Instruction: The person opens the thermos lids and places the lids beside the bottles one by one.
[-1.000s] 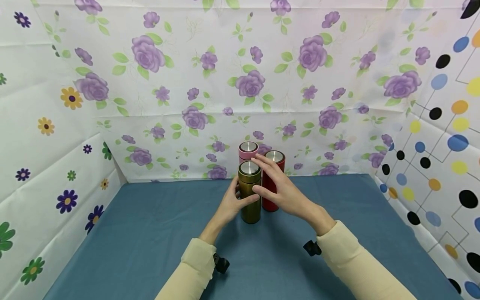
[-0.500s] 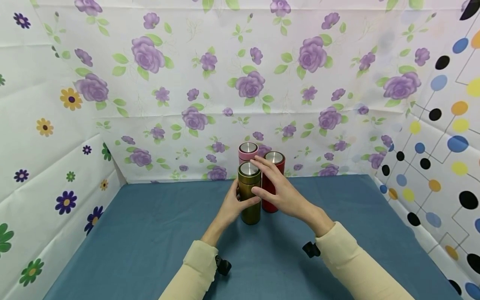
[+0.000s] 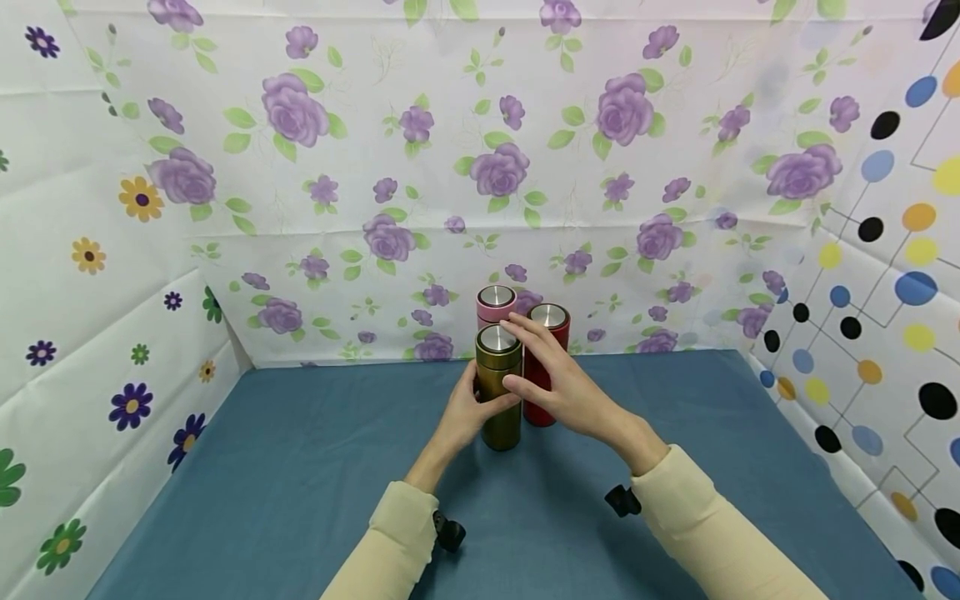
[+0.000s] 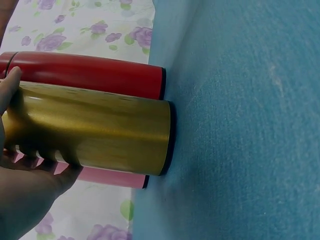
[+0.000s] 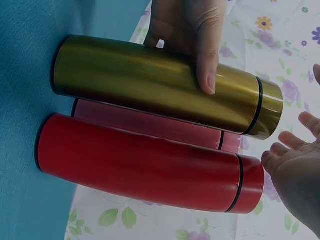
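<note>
Two pale sleeves (image 3: 382, 542) reached in over the blue-covered table (image 3: 337, 467) from its near side, a small black device (image 3: 450, 532) at each cuff. The left hand (image 3: 459, 410) gripped the gold bottle (image 3: 501, 429), thumb across its front and fingers curled round behind. The right hand (image 3: 573, 387) grasped nothing; its fingers reached out loosely beside the metal-topped caps, and whether a fingertip brushed one was hard to tell. The gold bottle stood upright, base on the cloth, midway between the table's left and right edges and nearer the far edge.

The step in hand looked like steadying or placing the gold bottle within a close group of three. The next move seemed to call for either relaxing the left hand without a knock, or keeping that grip if the bottle needed shifting.

Farther back, the red bottle (image 5: 145, 162) stood upright to the right, partly behind the right hand. The pink bottle (image 3: 491, 312) stood behind the gold one, nearest the far edge and mostly hidden. These two stood in the way: the left fingers lay between gold and pink, with little room to withdraw. Beyond the table's far edge hung a purple-flowered cloth (image 3: 450, 50), and past the right edge a dotted one (image 3: 885, 350).
</note>
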Demonstrator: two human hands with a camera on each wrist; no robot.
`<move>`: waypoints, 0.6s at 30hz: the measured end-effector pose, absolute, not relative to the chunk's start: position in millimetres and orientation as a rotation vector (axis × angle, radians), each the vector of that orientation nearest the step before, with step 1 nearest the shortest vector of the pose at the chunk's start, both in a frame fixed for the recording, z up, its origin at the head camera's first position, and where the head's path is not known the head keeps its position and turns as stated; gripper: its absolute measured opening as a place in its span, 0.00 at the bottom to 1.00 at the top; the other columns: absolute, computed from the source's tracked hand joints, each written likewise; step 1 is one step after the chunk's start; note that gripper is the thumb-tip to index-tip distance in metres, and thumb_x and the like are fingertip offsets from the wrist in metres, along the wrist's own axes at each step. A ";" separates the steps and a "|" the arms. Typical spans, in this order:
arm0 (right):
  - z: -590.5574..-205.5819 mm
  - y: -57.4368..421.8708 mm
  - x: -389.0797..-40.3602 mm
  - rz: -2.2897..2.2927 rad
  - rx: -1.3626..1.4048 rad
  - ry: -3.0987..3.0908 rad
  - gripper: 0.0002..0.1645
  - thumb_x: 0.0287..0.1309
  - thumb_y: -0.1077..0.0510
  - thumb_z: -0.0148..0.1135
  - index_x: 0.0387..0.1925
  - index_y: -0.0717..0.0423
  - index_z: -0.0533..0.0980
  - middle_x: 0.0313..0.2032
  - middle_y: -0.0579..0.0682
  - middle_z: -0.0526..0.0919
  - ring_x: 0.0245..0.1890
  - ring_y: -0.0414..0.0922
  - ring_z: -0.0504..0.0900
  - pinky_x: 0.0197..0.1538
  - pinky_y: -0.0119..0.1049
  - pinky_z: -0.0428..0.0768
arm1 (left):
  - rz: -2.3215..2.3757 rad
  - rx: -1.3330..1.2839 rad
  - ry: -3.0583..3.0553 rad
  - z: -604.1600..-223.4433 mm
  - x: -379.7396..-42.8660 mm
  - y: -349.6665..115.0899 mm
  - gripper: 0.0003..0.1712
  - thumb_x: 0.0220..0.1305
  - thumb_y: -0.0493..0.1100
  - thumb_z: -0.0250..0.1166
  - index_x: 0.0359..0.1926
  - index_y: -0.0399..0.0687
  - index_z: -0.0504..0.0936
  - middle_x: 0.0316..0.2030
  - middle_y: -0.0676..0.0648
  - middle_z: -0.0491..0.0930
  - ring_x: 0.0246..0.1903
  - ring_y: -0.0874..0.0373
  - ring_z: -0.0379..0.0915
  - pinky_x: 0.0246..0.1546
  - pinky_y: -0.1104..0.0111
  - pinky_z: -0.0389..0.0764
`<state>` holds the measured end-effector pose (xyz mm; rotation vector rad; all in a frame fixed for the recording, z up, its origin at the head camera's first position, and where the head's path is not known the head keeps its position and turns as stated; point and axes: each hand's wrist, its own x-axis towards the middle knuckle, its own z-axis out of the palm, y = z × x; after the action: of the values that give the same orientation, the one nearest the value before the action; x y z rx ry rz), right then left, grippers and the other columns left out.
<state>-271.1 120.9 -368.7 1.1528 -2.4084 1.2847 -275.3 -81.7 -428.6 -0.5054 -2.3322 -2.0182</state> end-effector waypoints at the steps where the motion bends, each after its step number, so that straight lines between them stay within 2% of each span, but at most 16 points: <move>1: -368.5 120.6 -270.8 1.285 1.155 -2.407 0.43 0.75 0.48 0.62 0.83 0.45 0.54 0.82 0.51 0.49 0.81 0.51 0.48 0.75 0.69 0.55 | -2.015 -0.507 -2.329 -424.9 -272.4 -81.6 0.40 0.67 0.38 0.73 0.74 0.38 0.64 0.65 0.37 0.73 0.63 0.41 0.72 0.66 0.45 0.73; 9: -366.3 119.1 -268.7 1.290 1.155 -2.406 0.43 0.75 0.48 0.62 0.83 0.43 0.54 0.82 0.51 0.50 0.82 0.51 0.48 0.74 0.69 0.55 | -2.000 -0.484 -2.330 -432.2 -277.7 -79.8 0.40 0.67 0.37 0.73 0.74 0.38 0.64 0.65 0.36 0.73 0.64 0.40 0.72 0.67 0.44 0.72; 13: -365.9 119.6 -268.2 1.288 1.150 -2.410 0.43 0.75 0.49 0.62 0.83 0.44 0.54 0.82 0.51 0.49 0.82 0.51 0.48 0.74 0.69 0.55 | -1.991 -0.460 -2.340 -449.4 -290.3 -78.6 0.42 0.67 0.36 0.73 0.76 0.40 0.62 0.67 0.37 0.72 0.65 0.40 0.70 0.67 0.43 0.71; 18: -364.8 120.1 -267.1 1.288 1.150 -2.405 0.43 0.75 0.49 0.62 0.83 0.43 0.54 0.82 0.50 0.49 0.82 0.51 0.47 0.75 0.69 0.54 | -1.994 -0.456 -2.315 -453.2 -290.8 -78.7 0.42 0.67 0.41 0.74 0.76 0.46 0.63 0.67 0.40 0.72 0.66 0.43 0.70 0.68 0.44 0.70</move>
<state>-267.1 120.1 -364.8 1.1500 -2.4047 1.2880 -290.8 -78.7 -453.2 -0.4564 -2.3154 -1.9938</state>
